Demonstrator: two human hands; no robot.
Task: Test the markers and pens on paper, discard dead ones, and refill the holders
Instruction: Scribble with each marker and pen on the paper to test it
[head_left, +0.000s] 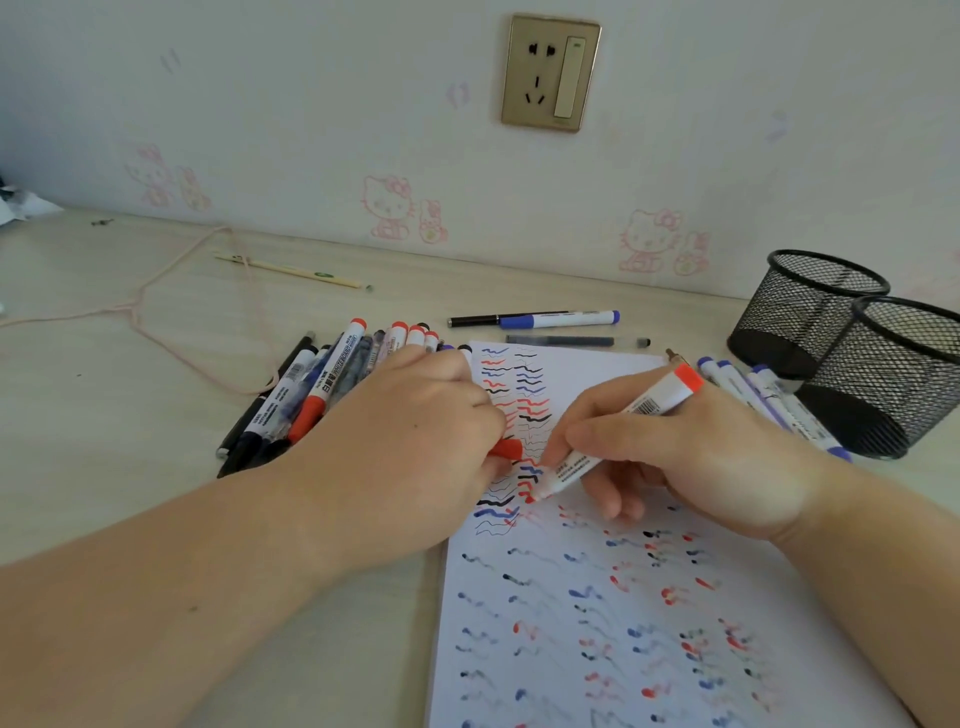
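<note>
A white sheet of paper (597, 623) covered in red, blue and black squiggles lies in front of me. My right hand (691, 457) grips an uncapped red whiteboard marker (613, 441), its tip touching the paper among the squiggles. My left hand (426, 431) rests on the paper's left edge and holds a red cap (506, 449) in its fingers. A pile of markers and pens (322, 384) lies to the left behind that hand. Two empty black mesh holders (800, 312) (898, 374) stand at the right.
Several blue-capped markers (769, 395) lie between the paper and the holders. A blue marker (556, 319), a black pen and a dark pen (576, 341) lie behind the paper. A pink cord (171, 306) and a pencil (296, 271) lie at the back left by the wall.
</note>
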